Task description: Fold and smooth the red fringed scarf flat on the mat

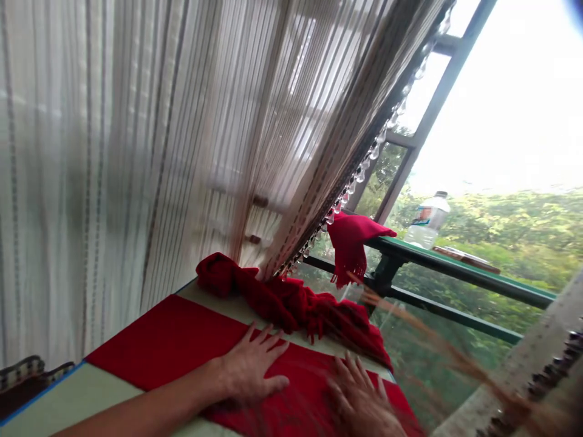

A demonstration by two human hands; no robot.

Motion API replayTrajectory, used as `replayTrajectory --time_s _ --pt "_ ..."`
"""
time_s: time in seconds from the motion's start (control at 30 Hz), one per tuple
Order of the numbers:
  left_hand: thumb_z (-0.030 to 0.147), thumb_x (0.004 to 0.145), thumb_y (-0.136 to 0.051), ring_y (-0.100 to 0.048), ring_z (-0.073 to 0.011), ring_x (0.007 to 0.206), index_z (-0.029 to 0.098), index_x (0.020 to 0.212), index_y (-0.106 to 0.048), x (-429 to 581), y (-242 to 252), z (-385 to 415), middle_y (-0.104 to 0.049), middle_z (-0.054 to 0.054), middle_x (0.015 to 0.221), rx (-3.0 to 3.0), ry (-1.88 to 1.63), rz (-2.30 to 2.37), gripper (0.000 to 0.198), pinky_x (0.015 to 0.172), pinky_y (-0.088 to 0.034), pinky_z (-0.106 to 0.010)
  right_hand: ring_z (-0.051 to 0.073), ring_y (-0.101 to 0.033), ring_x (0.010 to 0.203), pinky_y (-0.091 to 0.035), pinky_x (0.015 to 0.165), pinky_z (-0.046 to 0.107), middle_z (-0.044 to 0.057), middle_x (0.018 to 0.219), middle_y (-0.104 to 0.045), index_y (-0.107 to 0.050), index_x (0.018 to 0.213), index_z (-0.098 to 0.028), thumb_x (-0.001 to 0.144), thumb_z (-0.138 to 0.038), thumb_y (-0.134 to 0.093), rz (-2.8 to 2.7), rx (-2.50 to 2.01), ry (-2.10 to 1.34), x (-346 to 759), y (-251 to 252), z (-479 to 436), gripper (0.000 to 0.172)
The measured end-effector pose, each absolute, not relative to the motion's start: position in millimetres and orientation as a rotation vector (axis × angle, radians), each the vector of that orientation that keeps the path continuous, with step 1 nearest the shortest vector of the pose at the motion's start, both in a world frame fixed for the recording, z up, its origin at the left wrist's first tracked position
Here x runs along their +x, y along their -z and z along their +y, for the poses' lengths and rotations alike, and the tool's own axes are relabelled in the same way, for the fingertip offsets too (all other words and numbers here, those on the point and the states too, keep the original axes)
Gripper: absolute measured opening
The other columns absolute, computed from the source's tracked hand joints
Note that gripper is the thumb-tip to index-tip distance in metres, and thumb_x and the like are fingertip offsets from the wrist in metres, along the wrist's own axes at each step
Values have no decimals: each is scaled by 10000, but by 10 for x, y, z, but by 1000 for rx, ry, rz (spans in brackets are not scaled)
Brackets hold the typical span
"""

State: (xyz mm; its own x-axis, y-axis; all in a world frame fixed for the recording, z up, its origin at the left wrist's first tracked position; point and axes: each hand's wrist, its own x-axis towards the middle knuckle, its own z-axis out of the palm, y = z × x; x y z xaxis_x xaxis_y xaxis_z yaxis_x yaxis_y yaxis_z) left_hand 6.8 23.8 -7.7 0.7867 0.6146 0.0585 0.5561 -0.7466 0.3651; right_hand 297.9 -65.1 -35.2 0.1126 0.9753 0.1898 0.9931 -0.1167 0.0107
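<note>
A flat red cloth [168,340] is spread across a pale table top [113,397] with a blue edge. My left hand [250,367] lies on the cloth near its middle, fingers spread, palm down. To the right, my right hand [359,394] also rests palm down on the cloth with its fingers apart, slightly blurred. Neither hand holds anything. Beyond my fingertips, a bunched dark red cloth [296,303] with fringes runs along the far side of the table.
Sheer striped curtains [136,152] with a beaded edge hang behind the table. At the right, a green railing [469,273] carries a red fringed cloth [353,243], a plastic bottle [428,220] and a flat object [464,258]. Blurred brownish strands cross the lower right.
</note>
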Motion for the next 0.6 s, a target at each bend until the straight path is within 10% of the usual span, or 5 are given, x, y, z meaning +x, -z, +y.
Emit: replayTrajectory --time_s 0.1,0.6 --pt "641 979 -513 -123 -381 1563 242 1608 -359 93 43 236 -252 -132 1671 2632 -215 918 761 1223 -53 -695 309 -249 1543 -203 1259 624 27 1651 -338 -395 1555 -320 989 -638 -339 -2141 -2111 91 2647 72 -528 652" --pt "678 967 -513 -122 -352 1572 222 1626 -315 90 37 214 -248 -107 1683 2564 -265 903 825 1255 -24 -643 306 -258 1537 -239 1273 568 -31 1648 -278 -294 1569 -311 1015 -571 -347 -2258 -1820 -162 2281 473 -298 614"
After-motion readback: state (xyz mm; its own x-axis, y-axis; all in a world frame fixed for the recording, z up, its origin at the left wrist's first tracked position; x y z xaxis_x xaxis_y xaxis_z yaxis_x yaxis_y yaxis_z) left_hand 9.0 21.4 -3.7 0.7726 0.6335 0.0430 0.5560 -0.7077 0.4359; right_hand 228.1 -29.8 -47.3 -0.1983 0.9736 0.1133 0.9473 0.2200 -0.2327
